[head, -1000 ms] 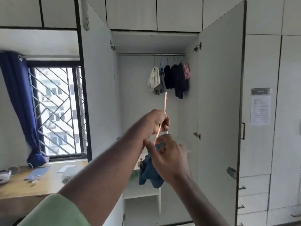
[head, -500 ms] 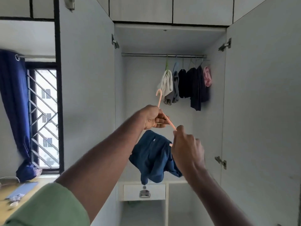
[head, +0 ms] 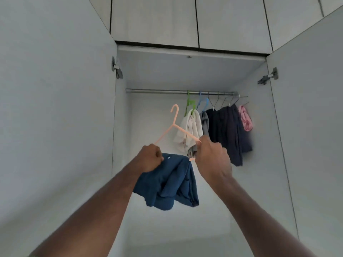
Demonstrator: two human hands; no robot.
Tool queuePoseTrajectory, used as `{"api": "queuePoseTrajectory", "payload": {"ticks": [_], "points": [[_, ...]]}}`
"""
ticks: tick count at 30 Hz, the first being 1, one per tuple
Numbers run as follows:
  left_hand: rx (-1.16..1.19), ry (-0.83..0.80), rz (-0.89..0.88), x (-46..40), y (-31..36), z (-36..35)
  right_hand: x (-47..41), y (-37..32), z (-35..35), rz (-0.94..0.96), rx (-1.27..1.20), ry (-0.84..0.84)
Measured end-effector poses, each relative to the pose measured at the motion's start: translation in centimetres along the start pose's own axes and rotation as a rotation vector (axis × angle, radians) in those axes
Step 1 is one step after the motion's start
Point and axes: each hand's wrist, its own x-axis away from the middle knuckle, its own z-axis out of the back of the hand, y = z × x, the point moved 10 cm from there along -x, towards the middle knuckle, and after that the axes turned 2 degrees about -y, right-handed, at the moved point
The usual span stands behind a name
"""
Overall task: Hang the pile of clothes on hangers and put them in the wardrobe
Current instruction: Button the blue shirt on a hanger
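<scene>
1. My left hand (head: 150, 158) is raised in front of the open wardrobe (head: 185, 71), its fingers curled tight around the left end of the pink hanger (head: 176, 127), where the top edge of the blue garment (head: 167, 184) meets it.
2. My right hand (head: 213, 156) is up at the same height, its fingers pinching the hanger's right end, at the corner where the sloping arm meets the bottom bar.
3. The hanger sits between my 2 hands, roughly upright, with its hook pointing up and standing below the rail (head: 157, 90), not touching it.
4. The blue garment hangs bunched from the hanger's bottom bar, between and below my hands, in front of the wardrobe's back wall.
5. The rail runs across the top of the wardrobe. Its left half is bare; its right half carries the hung clothes.
6. From the left along the rail, a green hanger (head: 189, 103) holds a white garment (head: 189, 132), then a blue hanger (head: 201, 102) holds a grey one (head: 205, 123), and wire hangers hold dark garments (head: 228, 130).
7. A pink garment (head: 245, 118) hangs at the right end of the rail, against the wardrobe's side wall.
8. Both doors stand open, one on each side of me.
</scene>
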Motion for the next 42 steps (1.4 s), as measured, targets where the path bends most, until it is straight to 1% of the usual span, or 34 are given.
{"api": "queuePoseTrajectory", "payload": {"ticks": [2, 4, 7, 10, 13, 18, 22, 25, 30, 35, 42], "points": [[-0.145, -0.036, -0.017, -3.0, -1.4, -1.1, -3.5, 0.3, -1.5, -0.009, -0.002, 0.022], [-0.202, -0.015, -0.036, -5.9, -2.6, -1.6, -6.9, 0.4, -3.1, -0.008, -0.001, 0.053], [-0.188, 0.045, -0.077, -10.2, -3.0, -1.6, -11.8, 0.6, -4.6, 0.015, -0.004, 0.111], [-0.217, 0.014, -0.101, -13.8, -2.6, -2.8, -16.7, 1.1, -5.7, 0.038, -0.01, 0.187], [-0.159, 0.032, -0.109, -17.0, -2.4, -3.6, -21.3, 1.0, -7.0, 0.068, -0.036, 0.236], [-0.088, 0.115, -0.078, -22.3, -3.7, -2.8, -27.7, -0.1, -9.4, 0.107, -0.018, 0.238], [-0.055, 0.188, -0.1, -25.6, -4.6, -1.7, -31.7, 0.0, -10.9, 0.106, 0.037, 0.225], [-0.064, 0.208, -0.122, -27.6, -5.1, -1.6, -34.0, 0.5, -11.7, 0.097, 0.093, 0.249], [-0.079, 0.19, -0.136, -30.1, -6.2, -2.3, -35.9, 0.5, -13.0, 0.091, 0.141, 0.285], [-0.022, 0.169, -0.143, -31.6, -7.8, -2.8, -36.5, -0.2, -14.9, 0.101, 0.178, 0.281], [-0.024, 0.12, -0.119, -31.6, -8.7, -4.0, -35.8, -0.3, -16.4, 0.115, 0.186, 0.28]]}}
